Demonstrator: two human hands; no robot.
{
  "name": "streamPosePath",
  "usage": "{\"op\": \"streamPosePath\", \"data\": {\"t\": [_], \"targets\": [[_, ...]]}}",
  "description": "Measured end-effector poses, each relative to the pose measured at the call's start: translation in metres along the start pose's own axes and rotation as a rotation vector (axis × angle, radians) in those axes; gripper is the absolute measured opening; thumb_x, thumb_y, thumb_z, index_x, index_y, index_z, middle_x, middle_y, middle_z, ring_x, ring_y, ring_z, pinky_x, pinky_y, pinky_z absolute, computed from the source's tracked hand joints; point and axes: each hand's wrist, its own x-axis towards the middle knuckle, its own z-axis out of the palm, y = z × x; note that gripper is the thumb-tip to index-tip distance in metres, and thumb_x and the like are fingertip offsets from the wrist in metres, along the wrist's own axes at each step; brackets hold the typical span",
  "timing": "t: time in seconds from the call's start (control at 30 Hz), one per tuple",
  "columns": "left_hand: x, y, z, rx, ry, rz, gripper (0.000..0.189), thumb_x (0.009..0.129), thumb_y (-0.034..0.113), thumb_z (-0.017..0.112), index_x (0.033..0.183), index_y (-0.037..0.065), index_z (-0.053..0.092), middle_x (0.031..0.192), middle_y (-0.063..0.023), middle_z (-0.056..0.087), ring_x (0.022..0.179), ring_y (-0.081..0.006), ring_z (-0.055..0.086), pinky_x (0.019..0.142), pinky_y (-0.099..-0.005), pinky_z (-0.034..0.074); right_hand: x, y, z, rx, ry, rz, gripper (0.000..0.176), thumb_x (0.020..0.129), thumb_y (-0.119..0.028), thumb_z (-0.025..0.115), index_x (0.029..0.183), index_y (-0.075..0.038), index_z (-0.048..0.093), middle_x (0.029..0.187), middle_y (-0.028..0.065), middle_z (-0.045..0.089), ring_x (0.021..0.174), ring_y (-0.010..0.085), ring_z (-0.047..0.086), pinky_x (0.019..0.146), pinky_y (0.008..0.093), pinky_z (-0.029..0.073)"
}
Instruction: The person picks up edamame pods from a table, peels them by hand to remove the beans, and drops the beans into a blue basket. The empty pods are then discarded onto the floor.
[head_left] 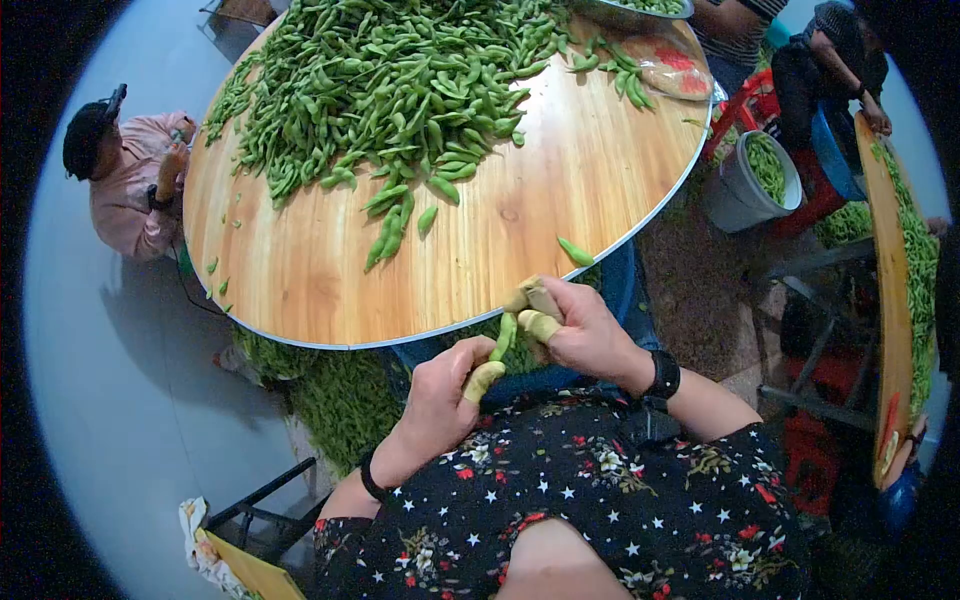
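Note:
Just off the near edge of the round wooden table [560,190], a green edamame pod [503,338] is pinched by its lower end between the thumb and fingers of my left hand [447,388]. My right hand [585,325] is closed at the pod's upper end, its thumb and finger wearing tan finger covers. A similar yellowish cover is on my left thumb. One loose pod [575,251] lies on the table close beyond my right hand. Farther back spreads a large heap of edamame pods [390,95].
Under the table edge stands a blue tub [618,285]; green pods or trimmings [345,405] pile beside it. A white bucket of pods [755,180] is at right, near another table [893,300]. One person [130,190] sits at left; others work at upper right.

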Motion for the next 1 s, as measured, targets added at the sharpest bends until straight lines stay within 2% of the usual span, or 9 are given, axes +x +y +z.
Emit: {"op": "streamPosePath", "data": {"t": [0.03, 0.1, 0.13, 0.2, 0.23, 0.33, 0.53, 0.73, 1.0], "targets": [[0.000, 0.000, 0.001, 0.000, 0.003, -0.001, 0.019, 0.087, 0.007, 0.061, 0.104, -0.002, 0.058, 0.090, -0.0175, 0.064, 0.078, -0.0323, 0.064, 0.068, -0.0343, 0.051, -0.003, -0.004, 0.001, -0.001, -0.003, 0.000, 0.006, 0.086, -0.009, 0.057, 0.089, -0.003, 0.056, 0.064, 0.0011, 0.056, 0.055, 0.0097, 0.053, 0.050, 0.0256, 0.043], [0.002, 0.001, 0.005, 0.041, 0.110, 0.007, 0.018, 0.087, 0.006, 0.060, 0.104, -0.002, 0.058, 0.090, -0.0181, 0.064, 0.078, -0.0323, 0.064, 0.069, -0.0338, 0.051, -0.013, -0.018, 0.001, 0.205, 0.017, 0.235, 0.009, 0.088, -0.012, 0.057, 0.092, -0.004, 0.057, 0.062, 0.0007, 0.055, 0.050, 0.0083, 0.051, 0.045, 0.0235, 0.041], [0.003, 0.000, 0.008, 0.038, 0.138, 0.054, 0.023, 0.086, 0.003, 0.060, 0.108, -0.001, 0.058, 0.090, -0.0181, 0.064, 0.077, -0.0328, 0.064, 0.069, -0.0349, 0.052, -0.015, -0.022, 0.002, 0.205, 0.018, 0.236, 0.009, 0.088, -0.012, 0.057, 0.092, -0.004, 0.057, 0.062, 0.0007, 0.055, 0.050, 0.0083, 0.051, 0.045, 0.0235, 0.041], [0.007, -0.005, 0.013, 0.108, 0.183, 0.157, 0.028, 0.084, 0.000, 0.060, 0.112, -0.001, 0.058, 0.090, -0.0179, 0.064, 0.077, -0.0320, 0.064, 0.068, -0.0356, 0.053, -0.018, -0.026, 0.003, 0.293, -0.105, 0.337, 0.010, 0.090, -0.015, 0.058, 0.092, -0.005, 0.057, 0.061, 0.0007, 0.055, 0.045, 0.0069, 0.048, 0.040, 0.0216, 0.036], [0.008, -0.007, 0.015, 0.181, 0.231, 0.257, 0.033, 0.082, -0.002, 0.061, 0.115, -0.002, 0.057, 0.091, -0.0176, 0.064, 0.077, -0.0312, 0.064, 0.068, -0.0363, 0.053, -0.018, -0.025, 0.004, 0.292, -0.102, 0.337, 0.010, 0.090, -0.015, 0.058, 0.092, -0.005, 0.057, 0.061, 0.0007, 0.055, 0.045, 0.0069, 0.048, 0.040, 0.0216, 0.036], [0.008, -0.008, 0.015, 0.313, 0.200, 0.289, 0.043, 0.078, -0.006, 0.062, 0.120, -0.003, 0.054, 0.093, -0.0174, 0.064, 0.075, -0.0287, 0.064, 0.065, -0.0356, 0.053, -0.015, -0.017, 0.005, 0.342, -0.063, 0.310, 0.012, 0.090, -0.018, 0.060, 0.090, -0.005, 0.057, 0.060, 0.0010, 0.055, 0.041, 0.0071, 0.045, 0.036, 0.0214, 0.033], [0.012, -0.015, 0.015, 0.320, 0.211, 0.414, 0.049, 0.072, -0.009, 0.061, 0.120, -0.006, 0.054, 0.095, -0.0154, 0.064, 0.071, -0.0267, 0.063, 0.062, -0.0346, 0.053, -0.012, -0.014, 0.002, 0.380, -0.127, 0.386, 0.014, 0.091, -0.020, 0.060, 0.089, -0.006, 0.057, 0.060, 0.0006, 0.054, 0.042, 0.0074, 0.047, 0.037, 0.0213, 0.035], [0.006, -0.005, 0.011, 0.378, 0.101, 0.375, 0.047, 0.072, -0.008, 0.060, 0.118, -0.012, 0.052, 0.085, -0.0173, 0.063, 0.066, -0.0256, 0.061, 0.057, -0.0335, 0.052, -0.013, -0.013, 0.003, 0.319, -0.126, 0.302, 0.011, 0.091, -0.017, 0.059, 0.091, -0.006, 0.058, 0.065, -0.0015, 0.055, 0.046, 0.0058, 0.048, 0.040, 0.0213, 0.037], [0.006, -0.003, 0.020, 0.465, 0.146, 0.408, 0.047, 0.071, -0.009, 0.059, 0.116, -0.016, 0.051, 0.082, -0.0177, 0.061, 0.064, -0.0248, 0.059, 0.054, -0.0337, 0.050, -0.007, -0.013, 0.008, 0.333, -0.127, 0.302, 0.007, 0.088, -0.013, 0.055, 0.091, -0.006, 0.055, 0.064, -0.0010, 0.051, 0.046, 0.0060, 0.043, 0.039, 0.0217, 0.032]]}}
